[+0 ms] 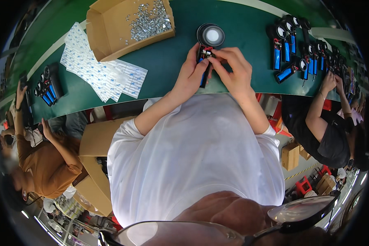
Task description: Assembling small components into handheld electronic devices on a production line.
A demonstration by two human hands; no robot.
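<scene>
A black handheld device with a round head (211, 36) and a white disc in it lies before me at the table's front. Its opened handle shows a circuit board, red wires and a blue battery. My left hand (187, 78) is closed around this handle, thumb along its side. Over the board, the fingertips of my right hand (236, 73) are pinched together. Whatever they hold is hidden or too small to make out.
A cardboard tray (106, 39) of small shiny metal parts stands left of the device, beside sheets of white-and-blue stickers (96, 74). Similar opened devices (277, 59) lie to the right, others (48, 90) far left. Co-workers sit on both sides; a carton (96, 139) stands by my left.
</scene>
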